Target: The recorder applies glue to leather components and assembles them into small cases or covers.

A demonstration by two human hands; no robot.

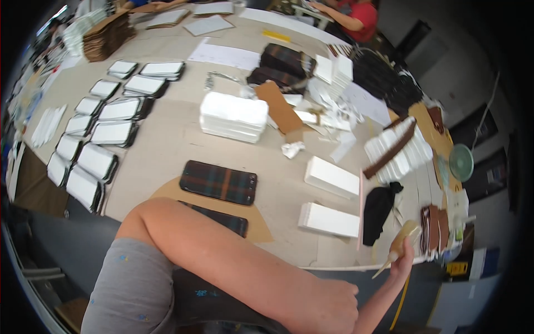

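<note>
My left forearm crosses in front of me to the right. Its hand, my left hand [325, 305], is curled closed against or just beside my right forearm; whatever its fingers hold, if anything, is hidden. At the table's right front edge, my right hand [401, 264] grips a squeeze bottle [401, 245] of amber liquid, its thin pointed nozzle tilted down. A plaid panel [218, 182] with small holes near one end lies on a brown board [258, 225]. Nearer me, a second plaid panel [227, 221] is partly covered by my forearm.
Two stacks of white strips [332, 177] stand right of centre, near a black cloth [379, 214]. White padded pieces [233, 119] are stacked mid-table. Rows of white-topped, dark-edged pieces [115, 132] fill the left. A person in red [364, 19] sits across the table.
</note>
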